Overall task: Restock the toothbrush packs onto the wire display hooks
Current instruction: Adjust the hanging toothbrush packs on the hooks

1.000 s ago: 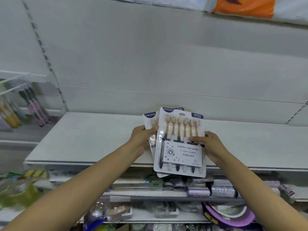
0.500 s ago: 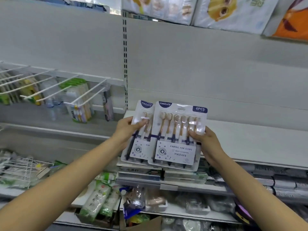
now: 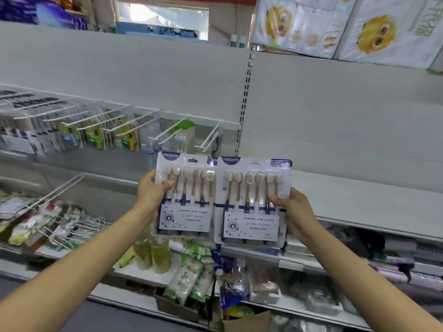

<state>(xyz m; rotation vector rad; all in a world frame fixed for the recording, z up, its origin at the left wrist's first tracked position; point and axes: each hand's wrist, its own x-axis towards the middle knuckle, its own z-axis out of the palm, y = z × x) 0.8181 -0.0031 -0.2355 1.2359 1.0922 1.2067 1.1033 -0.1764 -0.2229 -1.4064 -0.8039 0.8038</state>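
In front of the white shelving, at chest height before the upright slotted post (image 3: 244,101): two toothbrush packs, held side by side and facing the camera.

Left toothbrush pack (image 3: 185,194): clear blister, card reading "CARING FOR GUMS", its right edge tucked behind the other pack. Left hand (image 3: 153,194) grips its left edge, thumb across the front over the brush heads.

Right toothbrush pack (image 3: 251,200): same print, "6PCS" tab at its top right corner. Right hand (image 3: 293,212) grips its right edge, thumb on the front over the handles.

Wire display hooks (image 3: 167,133): white, in a row along the rail left of the post, above and left of the packs, not touching them. The hooks at the far left carry hanging goods, blurred.

Bare white shelf (image 3: 359,200): right of the post, behind the right hand.

Lower shelves: bottles of yellow liquid (image 3: 153,256) and green-printed packets (image 3: 184,279) below the packs.

Top shelf: large packages with yellow cartoon faces (image 3: 374,32).
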